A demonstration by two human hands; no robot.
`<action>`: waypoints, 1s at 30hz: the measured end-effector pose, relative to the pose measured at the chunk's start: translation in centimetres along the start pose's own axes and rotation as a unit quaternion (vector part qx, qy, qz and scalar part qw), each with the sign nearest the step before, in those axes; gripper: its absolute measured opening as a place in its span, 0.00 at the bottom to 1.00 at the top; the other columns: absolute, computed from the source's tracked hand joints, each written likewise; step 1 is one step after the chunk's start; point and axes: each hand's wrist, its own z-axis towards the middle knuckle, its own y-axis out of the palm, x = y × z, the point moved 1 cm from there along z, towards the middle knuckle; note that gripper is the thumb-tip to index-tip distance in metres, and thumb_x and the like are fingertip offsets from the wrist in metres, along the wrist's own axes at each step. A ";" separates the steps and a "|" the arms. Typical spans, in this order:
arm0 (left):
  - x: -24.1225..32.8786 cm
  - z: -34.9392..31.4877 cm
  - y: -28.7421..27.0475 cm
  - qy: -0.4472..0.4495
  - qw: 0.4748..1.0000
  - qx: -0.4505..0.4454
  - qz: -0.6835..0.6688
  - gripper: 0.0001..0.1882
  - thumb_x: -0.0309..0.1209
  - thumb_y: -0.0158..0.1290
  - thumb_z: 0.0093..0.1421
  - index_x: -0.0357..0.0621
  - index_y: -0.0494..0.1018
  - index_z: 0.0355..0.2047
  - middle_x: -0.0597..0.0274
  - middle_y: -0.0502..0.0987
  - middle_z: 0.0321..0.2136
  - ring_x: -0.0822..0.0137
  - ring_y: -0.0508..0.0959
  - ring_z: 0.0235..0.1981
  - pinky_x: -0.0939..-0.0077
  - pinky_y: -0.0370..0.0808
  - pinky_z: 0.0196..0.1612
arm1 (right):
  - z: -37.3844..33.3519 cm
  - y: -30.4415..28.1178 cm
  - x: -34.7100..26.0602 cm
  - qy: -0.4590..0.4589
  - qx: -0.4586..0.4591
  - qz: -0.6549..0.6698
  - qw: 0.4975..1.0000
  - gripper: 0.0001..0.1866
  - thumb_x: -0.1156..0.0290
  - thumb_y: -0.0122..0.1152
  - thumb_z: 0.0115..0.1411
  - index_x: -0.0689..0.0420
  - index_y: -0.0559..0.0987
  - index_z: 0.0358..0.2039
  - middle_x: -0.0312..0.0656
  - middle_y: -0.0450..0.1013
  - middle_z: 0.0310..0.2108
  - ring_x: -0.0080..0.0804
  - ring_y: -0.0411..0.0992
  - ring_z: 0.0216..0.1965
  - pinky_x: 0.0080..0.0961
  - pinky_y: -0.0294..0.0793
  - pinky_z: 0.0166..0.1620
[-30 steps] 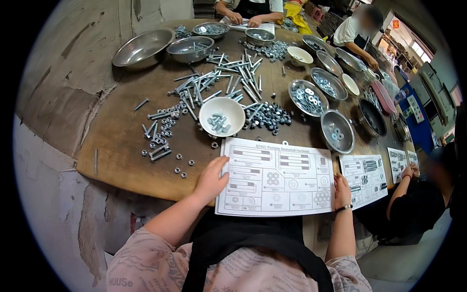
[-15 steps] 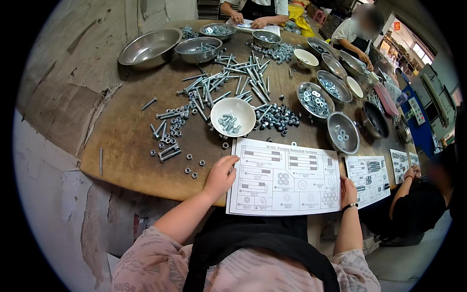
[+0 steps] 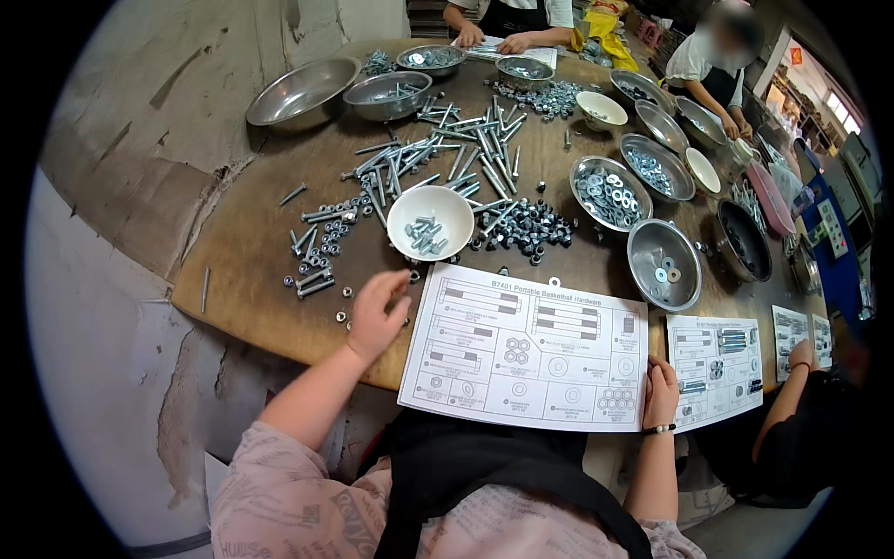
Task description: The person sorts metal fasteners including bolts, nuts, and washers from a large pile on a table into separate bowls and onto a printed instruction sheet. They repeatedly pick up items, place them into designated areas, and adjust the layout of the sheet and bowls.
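A white printed sheet [image 3: 531, 349] with line drawings of bolts, nuts and washers lies at the table's front edge, overhanging toward me. My left hand [image 3: 374, 319] is off the paper, over the table just left of it, thumb and fingers apart and nothing in them. Loose nuts [image 3: 346, 292] are close to that hand. My right hand [image 3: 660, 396] has its curled fingers at the sheet's right edge, gripping it. Just beyond the sheet stands a white bowl [image 3: 430, 224] of short bolts. A pile of long bolts [image 3: 438, 149] and a heap of dark-tipped nuts [image 3: 531, 228] lie behind it.
A metal bowl [image 3: 663, 265] with a few washers and another full of washers [image 3: 610, 193] stand at the right. More metal bowls [image 3: 386, 95] line the back. Co-workers' hands [image 3: 512, 43] are at the far side; a neighbour's sheet [image 3: 715, 368] lies to my right.
My left hand has let go of the sheet's left edge and moved left, off the paper. The sheet has shifted slightly left and toward me, with my right hand still at its edge.
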 end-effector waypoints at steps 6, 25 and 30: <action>-1.8 10.3 0.8 0.084 0.947 -0.242 0.193 0.22 0.28 0.54 0.48 0.46 0.68 0.46 0.58 0.69 0.43 0.57 0.70 0.45 0.66 0.68 0.47 | -0.8 0.3 -0.3 0.001 -0.031 0.053 0.998 0.15 0.73 0.43 0.62 0.67 0.67 0.47 0.48 0.67 0.45 0.32 0.67 0.46 0.22 0.66 0.49; -2.2 13.3 3.1 0.036 0.849 -0.384 0.362 0.13 0.24 0.50 0.46 0.48 0.74 0.34 0.58 0.72 0.33 0.57 0.74 0.36 0.65 0.71 0.38 | -0.8 4.9 -5.5 -0.191 -0.021 -0.124 0.973 0.09 0.77 0.47 0.60 0.64 0.72 0.40 0.38 0.70 0.35 0.23 0.70 0.36 0.17 0.68 0.41; 2.2 10.9 1.6 0.058 0.944 -0.212 0.247 0.12 0.24 0.49 0.47 0.46 0.73 0.34 0.58 0.72 0.32 0.56 0.73 0.35 0.66 0.71 0.38 | -2.2 10.7 -6.1 -0.193 -0.164 -0.249 0.935 0.09 0.78 0.50 0.56 0.61 0.74 0.38 0.36 0.71 0.31 0.18 0.67 0.26 0.14 0.67 0.31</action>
